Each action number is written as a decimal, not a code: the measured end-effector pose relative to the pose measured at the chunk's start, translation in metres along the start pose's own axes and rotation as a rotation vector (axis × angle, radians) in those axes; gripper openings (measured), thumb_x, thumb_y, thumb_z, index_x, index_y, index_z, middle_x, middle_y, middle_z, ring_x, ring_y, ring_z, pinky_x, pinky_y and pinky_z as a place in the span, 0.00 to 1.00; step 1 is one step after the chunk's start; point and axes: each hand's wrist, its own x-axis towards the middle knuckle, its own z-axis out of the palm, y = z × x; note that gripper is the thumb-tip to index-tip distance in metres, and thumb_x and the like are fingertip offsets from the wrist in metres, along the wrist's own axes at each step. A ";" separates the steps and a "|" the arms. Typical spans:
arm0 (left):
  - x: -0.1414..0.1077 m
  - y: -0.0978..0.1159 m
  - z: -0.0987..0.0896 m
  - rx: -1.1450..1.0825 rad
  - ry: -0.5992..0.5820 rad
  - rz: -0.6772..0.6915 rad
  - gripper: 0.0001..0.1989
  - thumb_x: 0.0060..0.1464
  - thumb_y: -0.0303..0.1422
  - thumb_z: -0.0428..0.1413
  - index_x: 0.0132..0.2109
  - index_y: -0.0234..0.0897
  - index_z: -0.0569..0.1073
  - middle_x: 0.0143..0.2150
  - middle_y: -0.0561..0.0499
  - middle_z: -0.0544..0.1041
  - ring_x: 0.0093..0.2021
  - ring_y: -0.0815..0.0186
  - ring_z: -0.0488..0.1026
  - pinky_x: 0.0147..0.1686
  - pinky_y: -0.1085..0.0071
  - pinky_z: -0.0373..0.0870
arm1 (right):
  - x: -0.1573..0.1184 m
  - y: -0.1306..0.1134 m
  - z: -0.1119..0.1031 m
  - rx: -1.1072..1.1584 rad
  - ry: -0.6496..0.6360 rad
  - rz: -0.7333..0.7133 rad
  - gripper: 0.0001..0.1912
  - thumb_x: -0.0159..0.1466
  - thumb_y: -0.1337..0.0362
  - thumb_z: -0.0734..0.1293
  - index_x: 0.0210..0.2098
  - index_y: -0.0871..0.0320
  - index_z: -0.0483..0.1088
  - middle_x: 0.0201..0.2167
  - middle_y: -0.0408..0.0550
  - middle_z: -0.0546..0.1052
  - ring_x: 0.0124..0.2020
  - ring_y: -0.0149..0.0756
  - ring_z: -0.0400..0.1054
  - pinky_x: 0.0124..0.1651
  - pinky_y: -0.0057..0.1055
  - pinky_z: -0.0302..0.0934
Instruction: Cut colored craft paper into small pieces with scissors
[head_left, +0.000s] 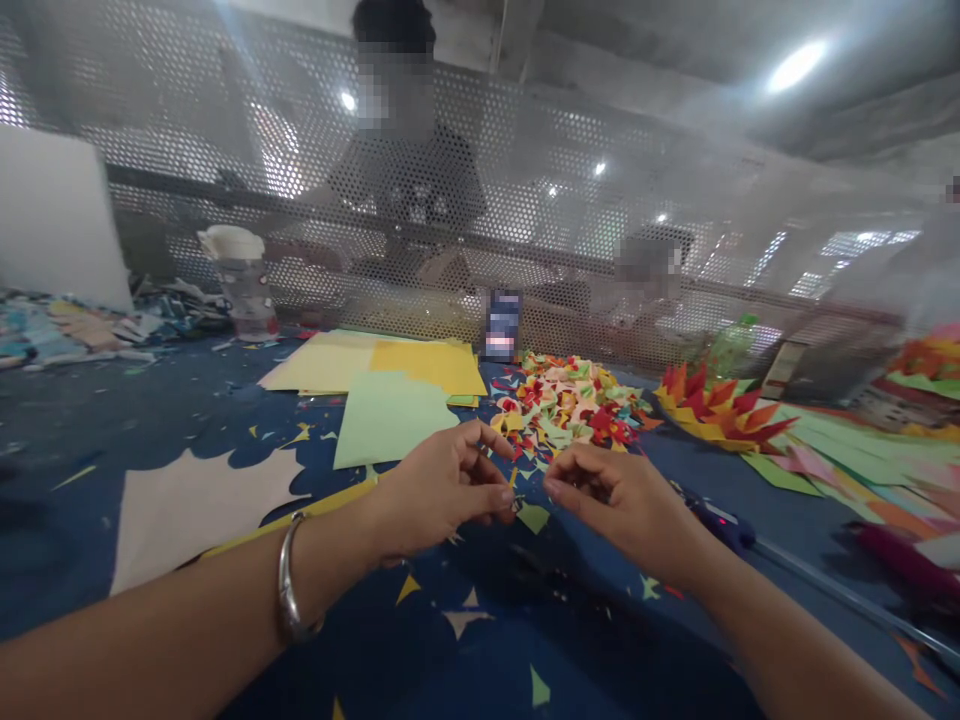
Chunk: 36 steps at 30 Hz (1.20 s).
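Over the blue table (315, 660), my left hand (457, 475), with a silver bangle at the wrist, has its fingers curled together around something tiny near the fingertips, too small to name. Facing it, a short gap to the right, my right hand (607, 490) has thumb and fingers pinched; what they hold, if anything, is hidden. A pale green sheet (390, 420) lies just beyond the left hand. Behind both hands is a pile of small colourful paper pieces (570, 395). A green scrap (533, 517) lies between and below the hands.
Yellow sheets (435, 365) and a scalloped pale sheet (195, 505) lie left. At right are a red-orange paper flower (720, 410), a glue gun (716, 520) and stacked coloured paper (855, 445). A phone (502, 325) stands by the perforated screen; people are behind it.
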 end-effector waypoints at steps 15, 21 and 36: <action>-0.003 -0.004 0.009 0.231 0.032 0.088 0.16 0.48 0.27 0.56 0.46 0.40 0.64 0.29 0.55 0.73 0.31 0.65 0.73 0.30 0.70 0.66 | 0.003 -0.004 0.016 0.109 -0.044 -0.035 0.08 0.64 0.59 0.64 0.33 0.56 0.71 0.25 0.40 0.70 0.23 0.28 0.56 0.25 0.26 0.51; -0.003 -0.003 0.010 0.284 0.033 0.102 0.17 0.47 0.27 0.55 0.46 0.40 0.64 0.29 0.55 0.73 0.30 0.66 0.71 0.29 0.71 0.64 | 0.004 -0.006 0.017 0.160 -0.035 -0.030 0.09 0.65 0.61 0.63 0.30 0.57 0.70 0.23 0.39 0.67 0.22 0.27 0.56 0.24 0.25 0.51; -0.007 0.006 0.001 0.363 0.010 0.114 0.17 0.50 0.33 0.57 0.48 0.40 0.65 0.35 0.51 0.75 0.35 0.63 0.72 0.34 0.68 0.65 | 0.005 -0.007 0.013 0.231 -0.006 -0.022 0.09 0.65 0.61 0.63 0.29 0.57 0.68 0.21 0.38 0.64 0.21 0.26 0.56 0.24 0.25 0.51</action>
